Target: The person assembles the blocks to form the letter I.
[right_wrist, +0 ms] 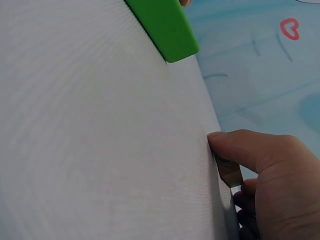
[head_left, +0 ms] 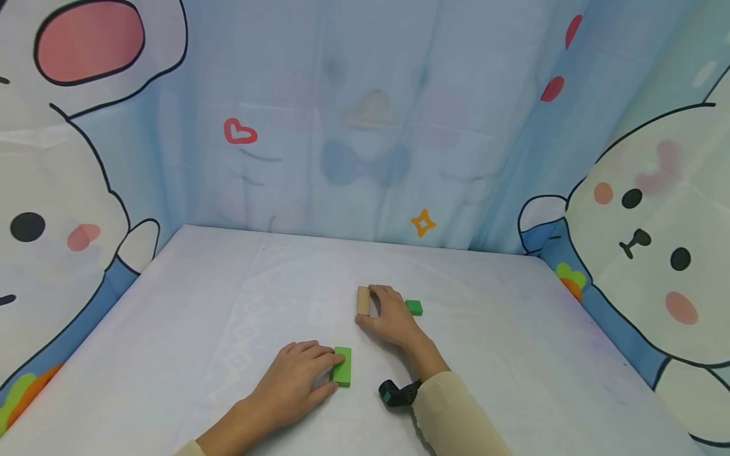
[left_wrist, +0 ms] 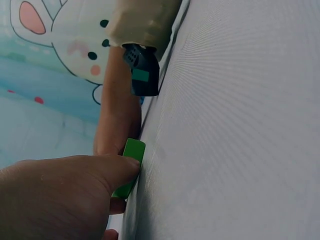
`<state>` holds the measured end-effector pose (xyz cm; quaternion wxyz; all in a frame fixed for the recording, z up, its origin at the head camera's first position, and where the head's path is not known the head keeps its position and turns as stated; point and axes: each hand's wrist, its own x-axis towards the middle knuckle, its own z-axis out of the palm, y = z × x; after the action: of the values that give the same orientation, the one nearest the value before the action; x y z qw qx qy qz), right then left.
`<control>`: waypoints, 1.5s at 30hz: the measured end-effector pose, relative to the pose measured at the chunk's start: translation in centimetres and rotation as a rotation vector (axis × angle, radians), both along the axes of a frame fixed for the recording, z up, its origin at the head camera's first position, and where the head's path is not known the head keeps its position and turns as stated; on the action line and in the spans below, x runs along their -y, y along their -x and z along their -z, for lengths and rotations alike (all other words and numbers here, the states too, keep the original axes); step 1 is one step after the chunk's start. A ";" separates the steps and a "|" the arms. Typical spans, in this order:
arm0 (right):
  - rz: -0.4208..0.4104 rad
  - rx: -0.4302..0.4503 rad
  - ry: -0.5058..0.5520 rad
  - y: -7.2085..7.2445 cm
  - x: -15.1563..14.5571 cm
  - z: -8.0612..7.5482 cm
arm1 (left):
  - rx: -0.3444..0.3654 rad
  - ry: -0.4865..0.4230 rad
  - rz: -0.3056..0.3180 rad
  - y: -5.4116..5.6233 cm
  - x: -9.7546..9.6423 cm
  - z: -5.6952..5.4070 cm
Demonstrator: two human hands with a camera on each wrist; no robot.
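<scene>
On the white table (head_left: pixel 502 354), the left hand (head_left: pixel 299 380) pinches the green block (head_left: pixel 343 375) between thumb and fingers, the block lying near the middle with its long side running away from the person. Farther off and slightly to the right, the right hand (head_left: pixel 393 320) pinches the tan block (head_left: pixel 363 301), thumb at its near end and fingertips by its far end (a black device (head_left: pixel 393 394) sits at that wrist). Just right of those fingers lies the small block (head_left: pixel 414 308), darker green and apart from the other two.
</scene>
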<state>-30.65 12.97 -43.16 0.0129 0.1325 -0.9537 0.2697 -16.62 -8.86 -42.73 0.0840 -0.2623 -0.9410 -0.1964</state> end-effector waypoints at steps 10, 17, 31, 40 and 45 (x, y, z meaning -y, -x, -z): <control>0.021 0.016 0.053 -0.1 -0.2 0.0 | 0.009 0.011 0.005 -0.1 -0.2 -0.1; 0.037 0.025 0.069 -0.2 -0.1 -0.2 | 0.008 0.006 0.007 -0.1 -0.2 -0.1; 0.028 0.018 0.084 -0.7 0.0 -0.4 | -0.009 0.014 0.000 -0.1 -0.3 0.0; 0.019 0.002 0.085 -1.0 -0.1 -0.6 | -0.009 0.016 0.001 -0.1 -0.2 0.0; 0.015 -0.008 0.094 -1.1 0.0 -0.6 | -0.013 0.013 0.001 -0.1 -0.2 0.0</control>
<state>-29.59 13.02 -42.55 0.0252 0.1257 -0.9409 0.3134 -16.54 -8.70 -42.72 0.0881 -0.2643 -0.9417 -0.1885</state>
